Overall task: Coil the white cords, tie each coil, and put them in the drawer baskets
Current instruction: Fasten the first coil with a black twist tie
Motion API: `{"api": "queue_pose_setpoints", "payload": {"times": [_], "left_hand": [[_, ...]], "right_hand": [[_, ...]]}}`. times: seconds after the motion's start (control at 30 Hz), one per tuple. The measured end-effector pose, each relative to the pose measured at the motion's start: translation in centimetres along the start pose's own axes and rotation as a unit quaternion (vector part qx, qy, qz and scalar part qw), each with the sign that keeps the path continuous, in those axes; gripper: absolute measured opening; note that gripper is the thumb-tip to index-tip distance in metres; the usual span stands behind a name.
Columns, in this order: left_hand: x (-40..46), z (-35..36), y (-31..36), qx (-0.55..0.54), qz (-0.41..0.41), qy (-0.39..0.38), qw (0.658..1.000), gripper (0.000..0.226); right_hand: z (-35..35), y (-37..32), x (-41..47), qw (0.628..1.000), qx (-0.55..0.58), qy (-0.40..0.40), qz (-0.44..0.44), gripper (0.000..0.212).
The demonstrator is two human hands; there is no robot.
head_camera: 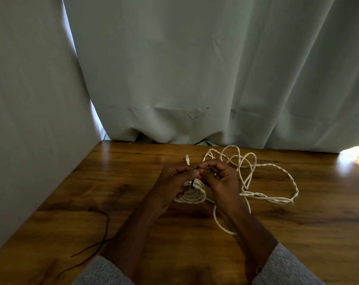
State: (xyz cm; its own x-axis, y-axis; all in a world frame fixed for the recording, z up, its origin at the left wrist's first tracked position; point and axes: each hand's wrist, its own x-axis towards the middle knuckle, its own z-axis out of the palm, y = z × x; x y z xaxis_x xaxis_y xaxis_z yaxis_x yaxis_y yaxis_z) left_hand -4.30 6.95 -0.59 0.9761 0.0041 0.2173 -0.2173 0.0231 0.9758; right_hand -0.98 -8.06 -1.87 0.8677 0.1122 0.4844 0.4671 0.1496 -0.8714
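- A coil of white cord [192, 193] is held above the middle of the wooden table [318, 233] by the left hand [173, 182]; a thin black tie [193, 183] is pinched by both thumbs and forefingers, the right hand [219, 175] touching the left.
- A loose twisted white cord [277, 182] is spread toward the back right edge; its plug [187, 159] is seen just behind the hands.
- A black wire [101, 237] is laid near the front left corner; a grey-green curtain [195, 68] is hung behind.
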Motion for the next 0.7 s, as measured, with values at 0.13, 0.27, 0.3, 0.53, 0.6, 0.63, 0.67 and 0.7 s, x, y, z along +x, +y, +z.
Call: {"api": "queue_pose_setpoints", "payload": {"times": [0.13, 0.27, 0.3, 0.53, 0.6, 0.63, 0.67, 0.7], "left_hand": [[-0.08, 0.09, 0.41, -0.015, 0.001, 0.005, 1.0, 0.018], [0.0, 0.0, 0.34, -0.018, -0.007, 0.01, 1.0, 0.017], [0.03, -0.08, 0.31, -0.014, -0.005, 0.011, 1.0, 0.017], [0.15, -0.09, 0.28, 0.033, 0.017, 0.001, 0.999, 0.012], [0.46, -0.19, -0.17, 0.061, 0.027, 0.005, 0.998, 0.012], [0.51, -0.17, -0.25, 0.071, 0.029, 0.006, 0.997, 0.013], [0.5, -0.08, -0.3, 0.074, 0.032, 0.006, 0.997, 0.013], [0.52, 0.0, -0.4, 0.072, 0.034, 0.007, 0.997, 0.012]], "right_hand": [[0.07, -0.33, 0.05, 1.0, -0.002, -0.009, -0.009, 0.027], [0.04, -0.58, 0.04, 1.0, 0.014, -0.015, -0.004, 0.025], [-0.03, -0.6, 0.01, 1.0, 0.011, -0.021, -0.003, 0.024], [-0.23, -1.03, 0.3, 0.988, -0.135, -0.046, -0.067, 0.024], [-0.64, -1.0, 0.4, 0.965, -0.22, -0.073, -0.125, 0.019], [-0.78, -0.93, 0.37, 0.951, -0.256, -0.085, -0.154, 0.015], [-0.8, -0.87, 0.34, 0.941, -0.279, -0.086, -0.169, 0.012], [-0.7, -0.76, 0.31, 0.938, -0.291, -0.078, -0.171, 0.01]]}}
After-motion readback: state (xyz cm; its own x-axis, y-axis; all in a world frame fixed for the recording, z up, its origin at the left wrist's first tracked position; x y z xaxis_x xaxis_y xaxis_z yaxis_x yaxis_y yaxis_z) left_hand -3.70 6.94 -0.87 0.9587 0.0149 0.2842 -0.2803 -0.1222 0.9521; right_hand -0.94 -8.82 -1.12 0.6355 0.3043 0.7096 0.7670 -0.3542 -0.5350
